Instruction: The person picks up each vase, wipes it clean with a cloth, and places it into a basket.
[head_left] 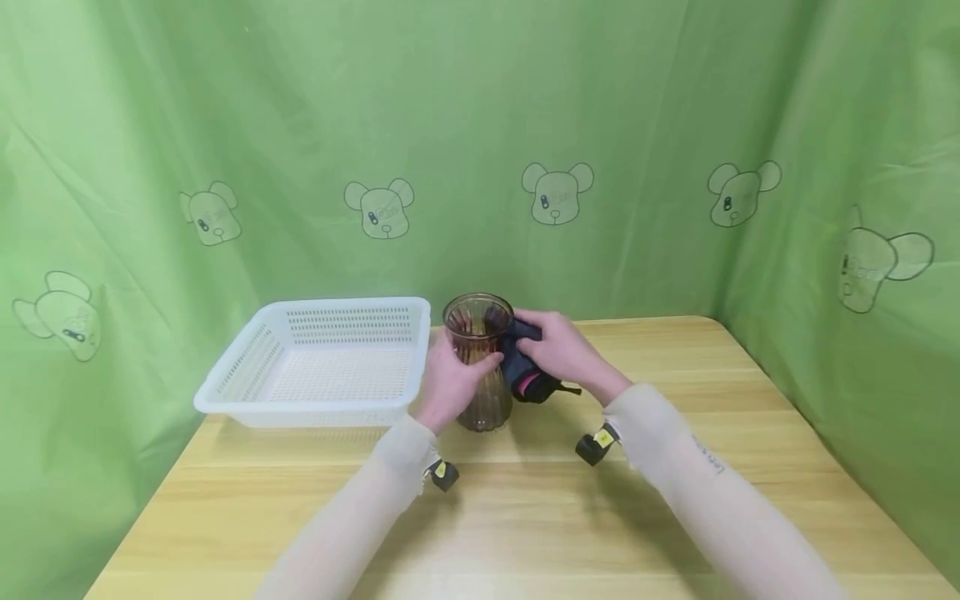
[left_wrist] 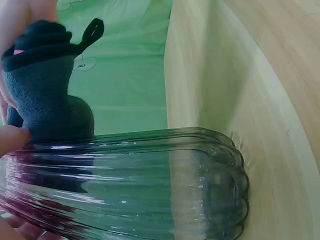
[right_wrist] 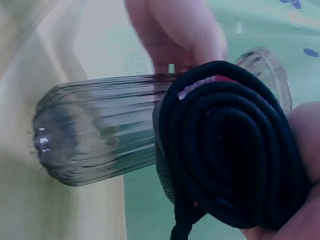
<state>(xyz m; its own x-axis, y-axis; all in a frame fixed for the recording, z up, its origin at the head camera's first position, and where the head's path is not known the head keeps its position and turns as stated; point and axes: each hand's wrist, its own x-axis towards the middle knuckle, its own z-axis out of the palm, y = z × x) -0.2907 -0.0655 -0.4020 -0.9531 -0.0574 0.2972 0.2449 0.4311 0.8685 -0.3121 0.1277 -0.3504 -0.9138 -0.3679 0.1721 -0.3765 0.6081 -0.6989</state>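
The left hand (head_left: 452, 379) is gripping the upright vase (head_left: 483, 407) from its left, where 1 basket (head_left: 300, 408) is sitting, while the right hand (head_left: 557, 343), nearer the vase's right side, is gripping a rolled dark cloth (head_left: 516, 363) against that side.

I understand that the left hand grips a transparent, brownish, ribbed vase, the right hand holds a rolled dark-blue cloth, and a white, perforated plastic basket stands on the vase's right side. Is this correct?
Not quite: the head view shows the basket on the left side of the vase. The rest is correct.
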